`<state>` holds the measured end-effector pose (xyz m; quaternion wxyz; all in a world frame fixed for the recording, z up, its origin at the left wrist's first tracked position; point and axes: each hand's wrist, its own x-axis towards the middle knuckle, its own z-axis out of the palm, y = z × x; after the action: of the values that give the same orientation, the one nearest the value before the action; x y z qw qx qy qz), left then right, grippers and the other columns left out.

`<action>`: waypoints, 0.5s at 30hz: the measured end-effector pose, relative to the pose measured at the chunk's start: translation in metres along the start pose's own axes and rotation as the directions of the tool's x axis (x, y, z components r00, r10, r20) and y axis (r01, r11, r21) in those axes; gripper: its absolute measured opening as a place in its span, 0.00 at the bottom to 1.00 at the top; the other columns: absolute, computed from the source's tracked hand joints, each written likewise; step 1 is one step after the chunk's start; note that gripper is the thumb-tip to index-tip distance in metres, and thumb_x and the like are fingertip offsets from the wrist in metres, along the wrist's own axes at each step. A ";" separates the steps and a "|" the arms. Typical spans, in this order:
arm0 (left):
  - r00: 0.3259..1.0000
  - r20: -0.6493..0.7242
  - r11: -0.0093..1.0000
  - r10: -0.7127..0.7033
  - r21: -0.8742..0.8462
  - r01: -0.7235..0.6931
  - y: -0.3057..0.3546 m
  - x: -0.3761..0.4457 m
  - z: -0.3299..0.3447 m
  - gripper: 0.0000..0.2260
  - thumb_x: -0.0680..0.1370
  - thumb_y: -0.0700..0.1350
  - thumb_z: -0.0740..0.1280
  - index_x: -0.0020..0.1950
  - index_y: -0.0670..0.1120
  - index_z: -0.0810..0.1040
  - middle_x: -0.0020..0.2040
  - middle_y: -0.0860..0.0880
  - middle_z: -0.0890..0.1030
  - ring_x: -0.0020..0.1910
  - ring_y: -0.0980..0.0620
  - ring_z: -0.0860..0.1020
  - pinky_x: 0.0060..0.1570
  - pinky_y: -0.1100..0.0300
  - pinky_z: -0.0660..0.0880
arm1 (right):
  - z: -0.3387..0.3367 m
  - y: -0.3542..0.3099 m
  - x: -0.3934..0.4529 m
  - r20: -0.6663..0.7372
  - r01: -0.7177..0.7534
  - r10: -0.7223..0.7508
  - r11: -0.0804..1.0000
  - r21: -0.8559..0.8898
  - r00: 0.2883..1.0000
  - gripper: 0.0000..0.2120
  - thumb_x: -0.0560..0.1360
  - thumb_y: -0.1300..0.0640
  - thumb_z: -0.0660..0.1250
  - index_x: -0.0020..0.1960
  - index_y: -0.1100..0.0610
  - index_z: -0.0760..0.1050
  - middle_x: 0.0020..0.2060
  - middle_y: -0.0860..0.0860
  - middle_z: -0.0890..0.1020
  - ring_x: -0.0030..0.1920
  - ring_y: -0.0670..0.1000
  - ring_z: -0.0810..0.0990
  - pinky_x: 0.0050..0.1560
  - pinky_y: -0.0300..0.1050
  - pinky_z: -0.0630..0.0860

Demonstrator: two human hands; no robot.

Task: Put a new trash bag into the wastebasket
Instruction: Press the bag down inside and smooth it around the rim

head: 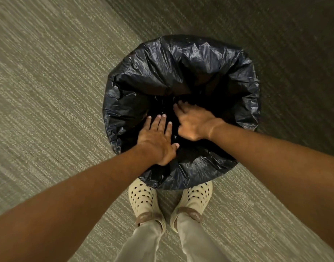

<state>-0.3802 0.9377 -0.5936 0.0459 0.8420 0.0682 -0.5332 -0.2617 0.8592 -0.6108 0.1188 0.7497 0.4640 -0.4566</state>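
Observation:
A black trash bag (190,69) is draped over the round wastebasket, folded over the rim all the way round and hiding the basket itself. My left hand (156,140) lies flat, fingers spread, against the bag's inside near the front rim. My right hand (192,121) is inside the mouth too, its fingers pointing down into the dark centre, slightly blurred. Neither hand visibly grips the plastic.
The basket stands on grey-green striped carpet (49,91). My two feet in cream perforated clogs (143,199) stand right against its near side. A darker strip of carpet (276,44) runs along the upper right.

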 end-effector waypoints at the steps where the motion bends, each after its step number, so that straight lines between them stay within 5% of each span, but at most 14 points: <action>1: 1.000 0.023 1.000 -0.002 -0.005 0.002 0.000 0.000 -0.001 0.33 0.81 0.61 0.42 0.79 0.44 0.38 0.79 0.41 0.37 0.78 0.44 0.35 0.74 0.43 0.34 | 0.009 -0.006 -0.002 0.057 0.030 -0.027 0.998 -0.055 0.998 0.36 0.78 0.45 0.55 0.79 0.59 0.46 0.79 0.58 0.51 0.78 0.57 0.51 0.76 0.54 0.51; 7: 0.972 0.202 0.989 -0.120 0.105 0.101 -0.012 -0.002 -0.001 0.34 0.80 0.64 0.42 0.80 0.45 0.43 0.80 0.38 0.41 0.78 0.41 0.39 0.73 0.40 0.34 | 0.036 -0.009 -0.005 0.486 0.064 0.029 0.983 -0.174 0.873 0.32 0.81 0.37 0.42 0.79 0.54 0.49 0.79 0.55 0.51 0.79 0.54 0.47 0.76 0.57 0.39; 15: 0.989 -0.046 0.968 0.139 0.217 -0.126 0.000 0.012 0.001 0.30 0.82 0.55 0.46 0.79 0.41 0.43 0.80 0.41 0.42 0.79 0.44 0.40 0.76 0.46 0.41 | 0.031 -0.007 0.003 0.152 0.157 -0.095 0.867 -0.473 0.984 0.35 0.80 0.42 0.51 0.79 0.59 0.46 0.79 0.57 0.50 0.78 0.56 0.46 0.76 0.55 0.43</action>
<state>-0.3760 0.9388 -0.6049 -0.0112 0.8605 -0.0443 -0.5074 -0.2849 0.8463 -0.6280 0.3004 0.6349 0.6028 -0.3786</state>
